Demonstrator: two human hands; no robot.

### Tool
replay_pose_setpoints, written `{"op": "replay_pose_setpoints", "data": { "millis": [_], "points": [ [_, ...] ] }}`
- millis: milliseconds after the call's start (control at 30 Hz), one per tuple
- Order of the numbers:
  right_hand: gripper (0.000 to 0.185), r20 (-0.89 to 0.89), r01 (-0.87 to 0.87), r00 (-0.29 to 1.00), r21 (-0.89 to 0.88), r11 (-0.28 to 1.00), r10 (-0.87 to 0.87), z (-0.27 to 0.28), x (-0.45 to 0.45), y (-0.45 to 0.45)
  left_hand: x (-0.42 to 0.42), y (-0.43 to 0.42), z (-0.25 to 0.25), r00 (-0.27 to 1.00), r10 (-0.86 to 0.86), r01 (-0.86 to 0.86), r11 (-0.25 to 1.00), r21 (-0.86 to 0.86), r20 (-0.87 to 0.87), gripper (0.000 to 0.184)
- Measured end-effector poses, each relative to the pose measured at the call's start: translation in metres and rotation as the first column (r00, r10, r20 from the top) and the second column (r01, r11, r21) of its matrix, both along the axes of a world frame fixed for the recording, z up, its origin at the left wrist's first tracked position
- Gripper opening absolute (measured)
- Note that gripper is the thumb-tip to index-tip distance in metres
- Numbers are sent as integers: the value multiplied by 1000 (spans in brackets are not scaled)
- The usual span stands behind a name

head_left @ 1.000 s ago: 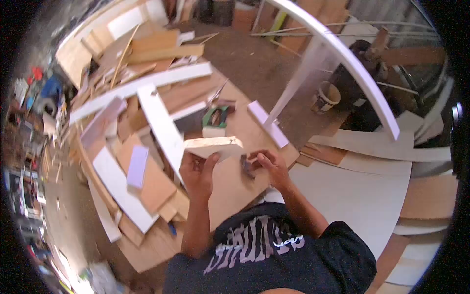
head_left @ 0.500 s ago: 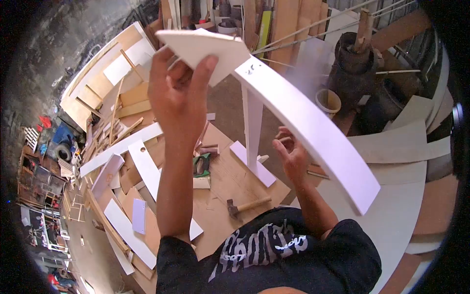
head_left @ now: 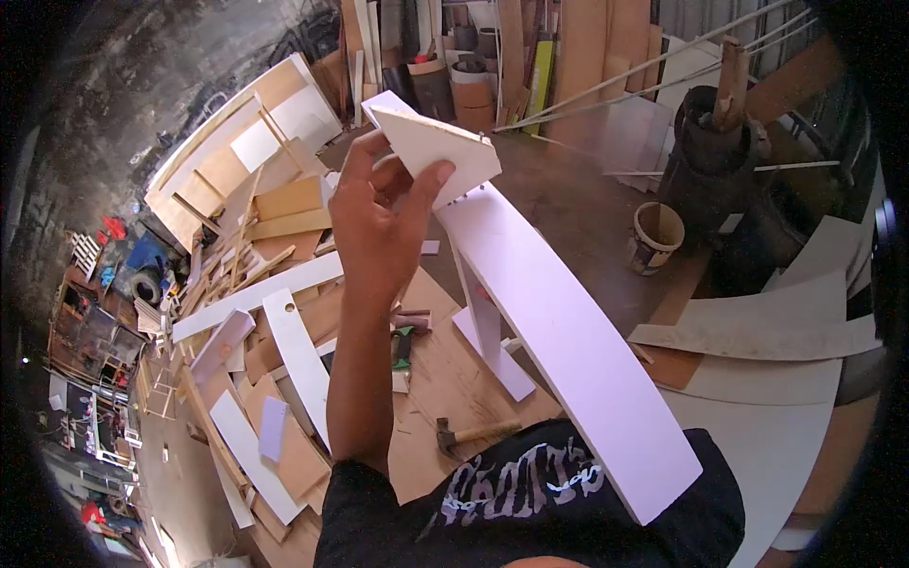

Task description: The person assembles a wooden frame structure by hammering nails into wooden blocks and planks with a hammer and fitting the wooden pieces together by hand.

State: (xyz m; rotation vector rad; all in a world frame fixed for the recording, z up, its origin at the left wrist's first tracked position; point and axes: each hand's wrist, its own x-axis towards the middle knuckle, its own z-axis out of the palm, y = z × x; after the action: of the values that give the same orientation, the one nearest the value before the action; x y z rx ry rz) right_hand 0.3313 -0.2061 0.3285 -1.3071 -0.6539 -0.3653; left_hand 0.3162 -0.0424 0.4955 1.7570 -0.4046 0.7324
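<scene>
My left hand (head_left: pixel 383 204) is raised and closed on a small white angular wooden piece (head_left: pixel 431 151), thumb on its face. The piece overlaps the upper end of a long curved white board (head_left: pixel 568 317), where small dark marks show; whether they touch is unclear. The board slants down to the right across my shirt. Below its upper part stands a white upright (head_left: pixel 481 317) on a short pale foot piece (head_left: pixel 511 374). My right hand is not visible; the curved board covers the area where it was.
A hammer (head_left: pixel 473 434) lies on the wooden tabletop (head_left: pixel 426 379), with a green-handled tool (head_left: pixel 404 348) behind it. White boards (head_left: pixel 298 360) and offcuts are piled at the left. A bucket (head_left: pixel 656 237) stands on the floor, and large curved sheets (head_left: pixel 757 379) lie at the right.
The white piece remains in my left hand, now against a different part of the view, slightly lower and right. The curved board's lower end has swung down and left. My right hand has gone out of sight.
</scene>
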Motion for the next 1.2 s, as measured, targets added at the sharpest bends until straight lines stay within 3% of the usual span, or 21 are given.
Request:
{"op": "replay_pose_setpoints", "data": {
  "millis": [100,200,233,300,400,500,600,700,800,900,967,1100,1200],
  "points": [
    [59,-2,-43,999,100,994,44,17,-4,7,-2,3,0,1000,-7,7,1000,15,15,48],
    [55,71,202,979,-148,968,-193,32,-7,10,-7,-2,7,1000,-1,1,999,32,-6,50],
    [54,-59,13,998,-17,1000,-14,25,0,17,-7,0,7,1000,1,-1,999,39,-6,50],
    [53,-156,-157,971,143,977,179,23,4,20,-6,3,9,998,-40,45,994,102,-52,50],
    [53,-48,2,999,-38,999,-3,26,5,20,-15,-1,27,989,61,-32,980,197,-138,48],
    [52,41,114,993,-150,982,-109,28,7,24,-18,3,36,975,55,-6,974,225,-213,43],
    [53,-96,38,994,-146,989,-53,20,17,32,-20,6,33,975,51,-1,975,221,-218,42],
    [49,-31,-20,999,-37,999,19,8,27,41,-27,9,37,983,57,-8,961,275,-172,40],
    [44,-98,-192,976,49,980,196,8,30,47,-33,12,40,982,117,-60,936,348,-145,38],
    [41,17,-174,984,213,961,175,-4,36,61,-34,15,38,969,121,-54,954,296,-215,36],
    [40,-60,-308,939,295,904,340,-10,41,62,-38,13,39,964,138,-71,957,281,-227,36],
    [36,-144,-332,914,273,903,379,1,28,67,-37,21,38,982,131,-85,948,307,-134,35],
    [34,-198,-340,897,261,903,395,13,15,67,-38,24,41,975,147,-78,930,360,-168,35]
  ]
}}
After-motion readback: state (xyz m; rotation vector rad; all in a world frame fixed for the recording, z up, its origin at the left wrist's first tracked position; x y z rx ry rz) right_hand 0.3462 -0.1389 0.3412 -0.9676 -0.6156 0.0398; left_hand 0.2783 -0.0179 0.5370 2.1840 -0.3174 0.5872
